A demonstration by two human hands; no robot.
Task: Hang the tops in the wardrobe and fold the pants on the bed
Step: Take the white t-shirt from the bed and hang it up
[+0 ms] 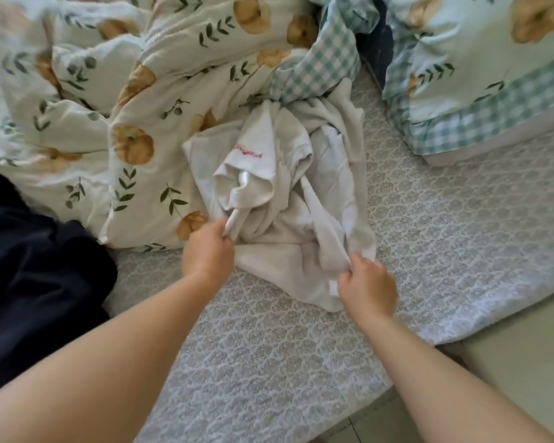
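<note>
Along the near edge of the bed, two bare forearms reach out over the grey-and-white lace-patterned mattress cover (269, 346), with pale floor tile (525, 362) showing off its right corner. Just beyond the forearms, the left hand (207, 251) has its fingers curled tight round a narrow white fold, and the right hand (367, 287) pinches the near right hem, fingers closed on the cloth. Both hold the same crumpled white cotton garment with red embroidered script (279, 193), which lies heaped in the middle of the mattress; it is too bunched to tell whether it is a top or pants. To the left, a dark navy cloth (29, 266) sprawls over the bed's edge, apart from the garment. Behind, a rumpled cream duvet printed with orange fruit and green leaves (125, 107) presses against the garment's far left side and crowds that half of the bed. Farther right, a matching pillow with a green gingham border (477, 75) sits clear of the heap.
</note>
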